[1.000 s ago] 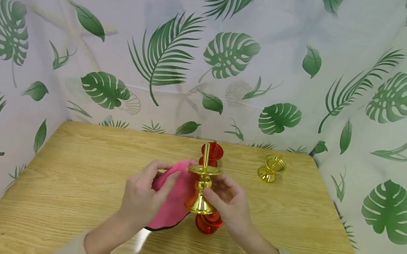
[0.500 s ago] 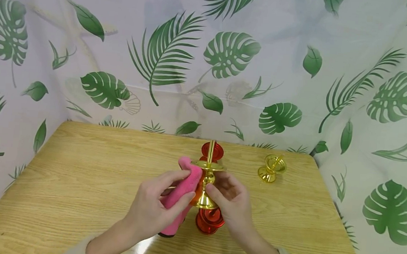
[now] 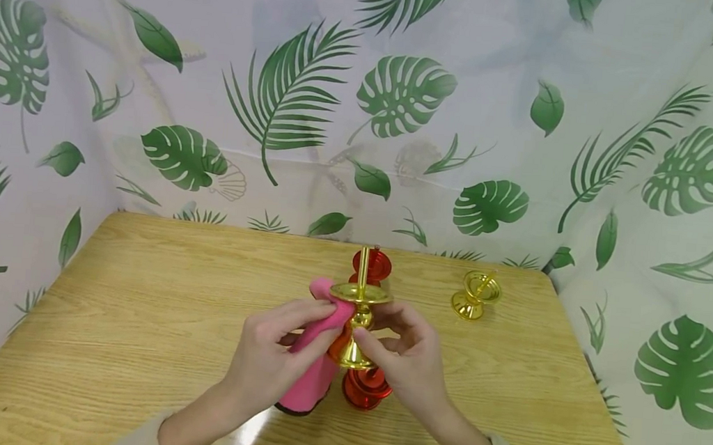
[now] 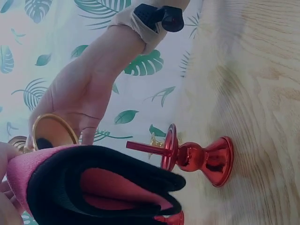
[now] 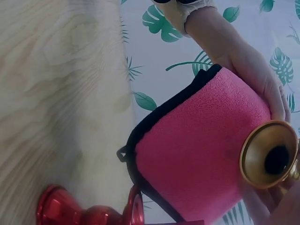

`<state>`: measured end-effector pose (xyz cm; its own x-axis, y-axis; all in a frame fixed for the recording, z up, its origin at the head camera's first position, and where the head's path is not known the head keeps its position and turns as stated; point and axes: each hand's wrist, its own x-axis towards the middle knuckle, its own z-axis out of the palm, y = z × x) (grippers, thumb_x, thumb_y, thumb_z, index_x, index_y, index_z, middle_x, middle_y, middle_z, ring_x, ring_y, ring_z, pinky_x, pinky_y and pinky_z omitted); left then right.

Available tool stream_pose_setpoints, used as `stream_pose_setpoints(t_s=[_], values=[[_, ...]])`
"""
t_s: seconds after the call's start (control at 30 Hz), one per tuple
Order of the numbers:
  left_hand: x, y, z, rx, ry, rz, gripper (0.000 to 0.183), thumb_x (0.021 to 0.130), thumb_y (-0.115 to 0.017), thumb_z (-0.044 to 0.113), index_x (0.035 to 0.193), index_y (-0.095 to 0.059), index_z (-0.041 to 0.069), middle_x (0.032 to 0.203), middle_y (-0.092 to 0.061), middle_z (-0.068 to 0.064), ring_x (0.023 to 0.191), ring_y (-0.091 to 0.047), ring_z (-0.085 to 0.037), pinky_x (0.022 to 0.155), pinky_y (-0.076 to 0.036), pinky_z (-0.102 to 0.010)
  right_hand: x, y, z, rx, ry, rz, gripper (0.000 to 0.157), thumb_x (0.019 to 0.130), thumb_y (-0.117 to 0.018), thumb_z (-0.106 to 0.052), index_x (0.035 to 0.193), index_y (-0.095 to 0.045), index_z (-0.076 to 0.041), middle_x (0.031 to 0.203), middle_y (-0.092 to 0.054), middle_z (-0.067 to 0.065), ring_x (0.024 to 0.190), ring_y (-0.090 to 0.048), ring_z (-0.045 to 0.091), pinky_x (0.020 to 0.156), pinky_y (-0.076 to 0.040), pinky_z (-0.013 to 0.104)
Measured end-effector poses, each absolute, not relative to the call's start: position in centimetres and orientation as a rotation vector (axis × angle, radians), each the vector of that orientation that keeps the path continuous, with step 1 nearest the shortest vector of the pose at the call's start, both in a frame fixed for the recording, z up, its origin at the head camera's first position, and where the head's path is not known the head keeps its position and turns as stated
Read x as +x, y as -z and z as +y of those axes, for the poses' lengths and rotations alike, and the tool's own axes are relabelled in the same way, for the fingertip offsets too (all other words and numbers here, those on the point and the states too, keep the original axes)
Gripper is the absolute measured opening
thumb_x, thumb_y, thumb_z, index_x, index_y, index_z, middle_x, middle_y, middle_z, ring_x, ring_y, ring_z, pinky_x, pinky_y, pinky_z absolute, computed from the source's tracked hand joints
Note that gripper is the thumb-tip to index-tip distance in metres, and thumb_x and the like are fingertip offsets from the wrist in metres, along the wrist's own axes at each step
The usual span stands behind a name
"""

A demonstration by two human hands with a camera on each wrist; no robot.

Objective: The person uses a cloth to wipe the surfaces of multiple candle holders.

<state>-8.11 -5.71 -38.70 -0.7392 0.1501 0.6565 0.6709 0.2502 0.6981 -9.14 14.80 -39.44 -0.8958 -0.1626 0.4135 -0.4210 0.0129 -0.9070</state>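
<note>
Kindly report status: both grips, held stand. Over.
Left grip holds cloth; right grip holds gold stand. Stand upright, off table. Possibly in the way: nearer red stand.

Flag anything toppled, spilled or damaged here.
Nothing stands out. The held shiny gold candle holder is upright beside the black-edged pink cloth; on the wooden table, another gold holder, the near shiny red holder and far red holder stand; no spill or damage shows.

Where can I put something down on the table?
Left side: a bare patch between the left edge of the table and the left grip. Right side: another, in front of the standing gold holder, between the right grip and the right edge. The middle is crowded: pink cloth, held gold holder, near red holder, far red holder.
</note>
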Motion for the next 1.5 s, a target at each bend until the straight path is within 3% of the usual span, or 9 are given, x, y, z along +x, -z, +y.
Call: stream_pose_setpoints(t_s=[0.23, 0.43, 0.57, 0.67, 0.9, 1.13, 1.3, 1.5], values=[[-8.08, 38.50, -5.55, -0.753, 1.454, -2.038, 0.026, 0.087, -0.080, -0.005, 0.109, -0.080, 0.008, 0.104, -0.082, -0.007, 0.085, -0.079, -0.014, 0.065, -0.062, -0.015, -9.01, 39.22, 14.14, 0.518, -1.611, -2.188, 0.024, 0.084, -0.082, 0.006, 0.103, -0.069, 0.001, 0.098, -0.075, 0.013, 0.085, -0.070, 0.002, 0.063, -0.065, 0.026], [-7.94, 38.31, -5.42, -0.800, 1.435, -2.017, 0.027, 0.086, -0.080, -0.008, 0.109, -0.079, 0.007, 0.104, -0.082, -0.007, 0.085, -0.074, -0.008, 0.063, -0.059, -0.012, -9.20, 39.41, 14.06, 0.425, -1.533, -2.234, 0.026, 0.083, -0.084, 0.003, 0.104, -0.071, -0.003, 0.101, -0.077, 0.012, 0.082, -0.071, 0.003, 0.066, -0.065, 0.025], [-7.90, 38.37, -5.35, -0.787, 1.447, -2.028, 0.027, 0.087, -0.080, -0.007, 0.110, -0.078, 0.007, 0.105, -0.081, -0.007, 0.084, -0.078, -0.013, 0.064, -0.061, -0.013, -9.41, 39.74, 14.15, 0.458, -1.610, -2.201, 0.025, 0.084, -0.082, 0.006, 0.105, -0.070, 0.000, 0.101, -0.076, 0.014, 0.083, -0.071, 0.003, 0.063, -0.065, 0.026], [-7.97, 38.50, -5.39, -0.775, 1.461, -2.038, 0.029, 0.085, -0.080, -0.008, 0.111, -0.077, 0.006, 0.105, -0.081, -0.010, 0.084, -0.080, -0.020, 0.065, -0.062, -0.015, -9.47, 39.94, 14.26, 0.498, -1.740, -2.156, 0.025, 0.085, -0.079, 0.010, 0.107, -0.069, 0.004, 0.102, -0.074, 0.009, 0.085, -0.071, 0.003, 0.061, -0.065, 0.026], [-8.21, 38.63, -5.68, -0.743, 1.510, -2.078, 0.026, 0.088, -0.081, -0.004, 0.111, -0.077, 0.005, 0.107, -0.081, -0.012, 0.086, -0.081, -0.024, 0.064, -0.063, -0.017, -9.30, 39.90, 14.62, 0.575, -2.027, -2.044, 0.025, 0.090, -0.073, 0.013, 0.113, -0.063, 0.014, 0.106, -0.071, -0.012, 0.092, -0.070, 0.003, 0.066, -0.064, 0.019], [-8.37, 38.73, -5.67, -0.716, 1.513, -2.087, 0.020, 0.090, -0.080, 0.000, 0.109, -0.078, 0.004, 0.101, -0.082, -0.012, 0.079, -0.081, -0.019, 0.060, -0.061, -0.016, -9.30, 40.06, 14.94, 0.750, -2.201, -1.861, 0.028, 0.096, -0.071, 0.006, 0.116, -0.069, -0.013, 0.115, -0.072, -0.008, 0.100, -0.069, 0.005, 0.085, -0.062, 0.017], [-8.32, 38.78, -5.71, -0.723, 1.515, -2.065, 0.019, 0.089, -0.079, -0.002, 0.106, -0.078, 0.006, 0.097, -0.082, -0.009, 0.077, -0.080, -0.015, 0.059, -0.061, -0.016, -9.27, 39.83, 14.95, 0.798, -2.209, -1.849, 0.022, 0.096, -0.073, 0.002, 0.115, -0.069, -0.008, 0.116, -0.072, -0.007, 0.100, -0.069, 0.006, 0.087, -0.062, 0.018], [-8.12, 38.53, -5.66, -0.748, 1.519, -2.037, 0.019, 0.090, -0.079, -0.004, 0.105, -0.079, 0.007, 0.099, -0.082, -0.009, 0.081, -0.081, -0.015, 0.062, -0.063, -0.017, -9.03, 39.55, 14.73, 0.722, -2.082, -1.951, 0.021, 0.089, -0.072, 0.014, 0.108, -0.062, 0.011, 0.110, -0.073, -0.011, 0.094, -0.069, 0.003, 0.073, -0.064, 0.020]])
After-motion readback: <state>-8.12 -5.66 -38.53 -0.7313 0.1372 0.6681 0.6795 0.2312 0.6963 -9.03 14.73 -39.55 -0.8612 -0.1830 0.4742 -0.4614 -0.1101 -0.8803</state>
